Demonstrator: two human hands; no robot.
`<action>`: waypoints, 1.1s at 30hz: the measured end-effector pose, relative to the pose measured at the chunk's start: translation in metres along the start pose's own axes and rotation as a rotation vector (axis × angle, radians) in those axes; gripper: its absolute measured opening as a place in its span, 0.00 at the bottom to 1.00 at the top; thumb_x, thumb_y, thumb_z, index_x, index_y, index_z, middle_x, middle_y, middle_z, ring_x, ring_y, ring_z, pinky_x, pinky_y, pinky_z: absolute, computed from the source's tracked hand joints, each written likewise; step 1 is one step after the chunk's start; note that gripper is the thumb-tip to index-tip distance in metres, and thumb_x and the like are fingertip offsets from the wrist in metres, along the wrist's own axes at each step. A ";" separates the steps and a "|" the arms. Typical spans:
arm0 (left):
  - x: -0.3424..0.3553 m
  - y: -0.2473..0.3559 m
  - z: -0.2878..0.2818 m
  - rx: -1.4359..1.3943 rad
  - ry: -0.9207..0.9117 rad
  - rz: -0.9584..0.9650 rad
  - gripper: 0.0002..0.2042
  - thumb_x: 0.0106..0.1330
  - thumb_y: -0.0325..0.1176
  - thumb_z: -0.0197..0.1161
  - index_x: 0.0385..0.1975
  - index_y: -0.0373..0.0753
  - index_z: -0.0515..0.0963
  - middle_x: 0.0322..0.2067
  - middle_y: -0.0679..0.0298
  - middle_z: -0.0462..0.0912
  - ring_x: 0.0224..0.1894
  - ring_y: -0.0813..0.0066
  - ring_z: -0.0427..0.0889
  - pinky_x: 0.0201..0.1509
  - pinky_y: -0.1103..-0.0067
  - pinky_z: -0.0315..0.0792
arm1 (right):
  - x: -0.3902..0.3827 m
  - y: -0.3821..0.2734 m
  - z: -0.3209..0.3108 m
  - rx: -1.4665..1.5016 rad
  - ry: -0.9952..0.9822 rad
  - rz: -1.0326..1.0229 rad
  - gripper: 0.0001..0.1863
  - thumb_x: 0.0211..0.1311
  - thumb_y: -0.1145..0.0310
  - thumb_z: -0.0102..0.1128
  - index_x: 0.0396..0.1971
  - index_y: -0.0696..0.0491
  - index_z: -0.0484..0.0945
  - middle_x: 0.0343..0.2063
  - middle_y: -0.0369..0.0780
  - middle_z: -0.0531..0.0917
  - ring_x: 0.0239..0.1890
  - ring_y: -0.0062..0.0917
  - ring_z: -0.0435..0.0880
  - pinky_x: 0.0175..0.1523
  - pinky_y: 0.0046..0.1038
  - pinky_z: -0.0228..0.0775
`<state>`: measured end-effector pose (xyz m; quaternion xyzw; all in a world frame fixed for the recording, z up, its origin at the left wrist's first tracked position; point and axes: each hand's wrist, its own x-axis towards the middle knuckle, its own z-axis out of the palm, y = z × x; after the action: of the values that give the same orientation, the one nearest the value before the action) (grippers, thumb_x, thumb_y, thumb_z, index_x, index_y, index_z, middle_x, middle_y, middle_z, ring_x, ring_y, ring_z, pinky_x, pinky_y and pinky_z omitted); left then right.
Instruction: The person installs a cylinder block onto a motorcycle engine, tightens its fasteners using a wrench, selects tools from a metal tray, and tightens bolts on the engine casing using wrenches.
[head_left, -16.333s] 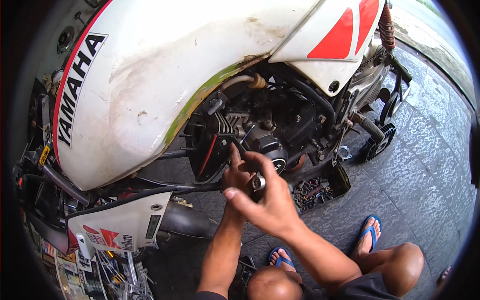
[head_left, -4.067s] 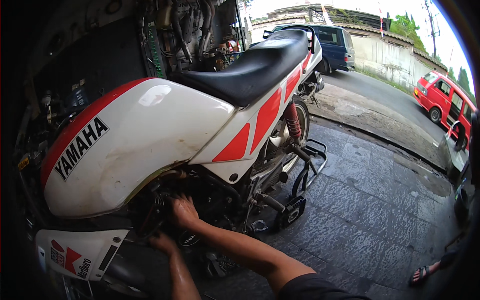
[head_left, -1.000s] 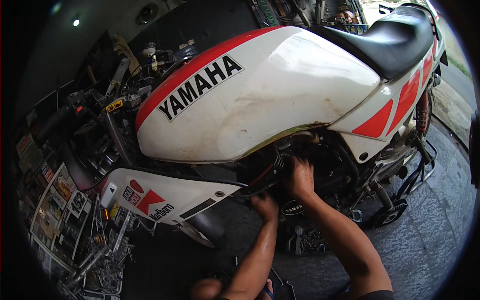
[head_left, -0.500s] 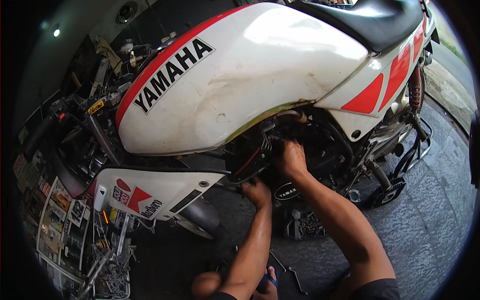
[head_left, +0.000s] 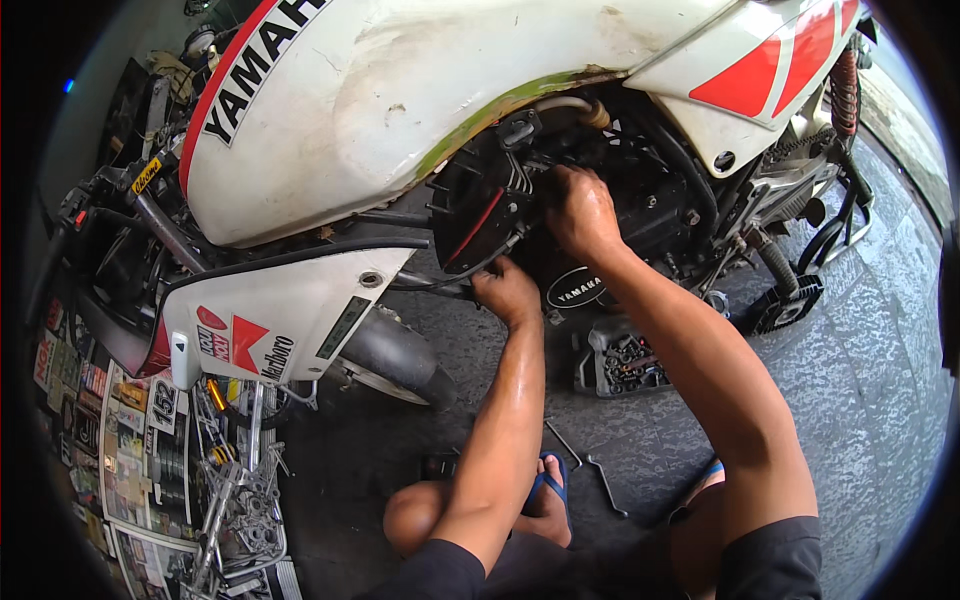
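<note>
A motorcycle with a white and red fuel tank (head_left: 430, 110) stands across the view, its dark engine exposed beneath. My left hand (head_left: 507, 292) is closed low at the front of the black finned cylinder (head_left: 470, 215), close to a thin cable and a frame tube. What its fingertips grip is hidden. Behind that cylinder, my right hand (head_left: 587, 213) reaches in with bent fingers, and its fingertips vanish among dark engine parts. Below it sits the round engine cover (head_left: 578, 288). A pale hose end (head_left: 597, 115) shows above, under the tank.
On the floor under the engine lies a tray (head_left: 590, 375) holding small metal parts. Wrenches (head_left: 605, 485) rest near my sandalled foot (head_left: 550, 490). The white fairing (head_left: 300, 300) juts out at left above the front wheel (head_left: 395, 355). Metal parts (head_left: 240, 530) are heaped at lower left.
The view has tipped downward, so the motorcycle sits higher in the picture and more of the tray shows. Both hands stay at about the same spots on the engine.
</note>
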<state>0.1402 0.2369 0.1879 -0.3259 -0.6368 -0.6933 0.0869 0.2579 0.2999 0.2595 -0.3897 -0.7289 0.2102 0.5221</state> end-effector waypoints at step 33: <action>-0.001 0.004 0.002 -0.030 0.009 -0.075 0.16 0.62 0.26 0.51 0.44 0.19 0.75 0.44 0.39 0.81 0.45 0.53 0.82 0.51 0.68 0.73 | -0.002 -0.010 -0.013 -0.062 -0.182 -0.025 0.24 0.45 0.73 0.63 0.47 0.60 0.72 0.44 0.55 0.78 0.50 0.49 0.75 0.57 0.43 0.67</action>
<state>0.1439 0.2377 0.1906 -0.3002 -0.6377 -0.7069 0.0588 0.2667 0.2908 0.2707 -0.3759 -0.7843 0.2155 0.4440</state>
